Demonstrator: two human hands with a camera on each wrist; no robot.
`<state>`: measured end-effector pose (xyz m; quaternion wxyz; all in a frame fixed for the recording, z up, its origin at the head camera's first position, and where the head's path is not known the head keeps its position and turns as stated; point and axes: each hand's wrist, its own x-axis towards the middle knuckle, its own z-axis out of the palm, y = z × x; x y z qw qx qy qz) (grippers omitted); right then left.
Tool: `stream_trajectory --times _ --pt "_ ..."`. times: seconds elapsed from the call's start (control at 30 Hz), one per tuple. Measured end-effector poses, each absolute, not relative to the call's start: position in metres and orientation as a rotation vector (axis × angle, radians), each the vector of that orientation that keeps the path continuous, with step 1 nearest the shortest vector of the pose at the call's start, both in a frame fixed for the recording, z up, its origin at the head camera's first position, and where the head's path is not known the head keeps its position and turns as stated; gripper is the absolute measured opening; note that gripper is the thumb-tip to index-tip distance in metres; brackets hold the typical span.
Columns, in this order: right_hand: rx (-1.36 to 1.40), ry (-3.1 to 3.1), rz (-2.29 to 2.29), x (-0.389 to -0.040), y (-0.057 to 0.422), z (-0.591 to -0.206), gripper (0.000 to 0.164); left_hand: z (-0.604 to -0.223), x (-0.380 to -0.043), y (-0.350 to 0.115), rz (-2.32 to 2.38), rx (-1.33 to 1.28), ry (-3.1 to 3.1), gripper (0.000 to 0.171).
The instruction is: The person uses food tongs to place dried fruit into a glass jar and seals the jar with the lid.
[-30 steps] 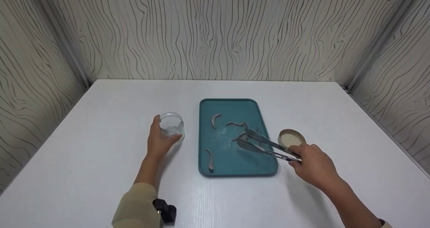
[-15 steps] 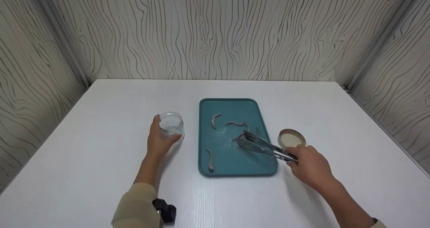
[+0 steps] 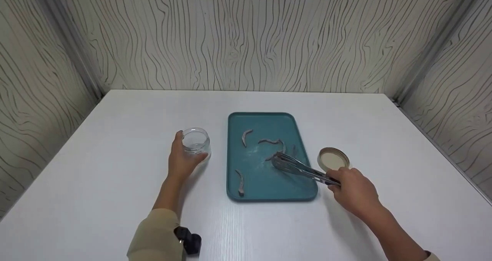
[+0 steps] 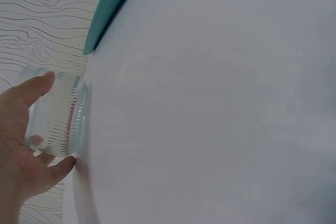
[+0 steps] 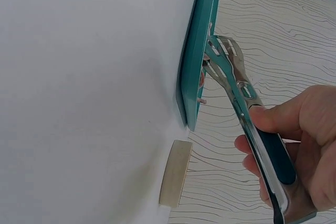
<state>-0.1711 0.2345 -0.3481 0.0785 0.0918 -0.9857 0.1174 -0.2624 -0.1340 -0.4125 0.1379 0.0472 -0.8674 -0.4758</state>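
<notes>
My left hand (image 3: 182, 162) grips a clear glass jar (image 3: 197, 142), its mouth uncovered, standing on the white table left of the tray. Thumb and fingers lie on opposite sides of the glass in the left wrist view. In my right hand (image 3: 355, 190) are metal tongs (image 5: 251, 114), held by the dark-panelled handles. Their slotted tips come close together over the teal tray (image 3: 265, 188), at one of several thin, grey, worm-like pieces. One curved piece (image 3: 246, 138) lies toward the tray's far left, and another piece (image 3: 241, 184) near its front left corner. The tips partly cover the piece beneath them.
A round jar lid (image 3: 333, 159) lies upturned right of the tray, just beyond my right hand. Wood-patterned panels (image 3: 246, 38) stand behind the white table (image 3: 96, 168) and at both sides. A black device (image 3: 188, 241) is strapped at my left sleeve.
The tongs' arms have come together from a wide spread, down at the grey piece. My right hand has shifted slightly left. My left hand and the jar stay in place.
</notes>
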Motion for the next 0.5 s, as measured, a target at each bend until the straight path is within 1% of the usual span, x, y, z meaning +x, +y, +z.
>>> stream_trajectory --times 0.17,0.5 --pt "0.281 -2.941 0.352 -0.171 0.2349 -0.3508 0.015 -0.4124 -0.2629 -0.1338 -1.377 0.153 -2.511 0.089" --pt "0.292 -2.898 0.373 -0.1701 0.2357 -0.3525 0.019 -0.413 -0.2623 -0.1339 -1.385 0.164 -2.508 0.092"
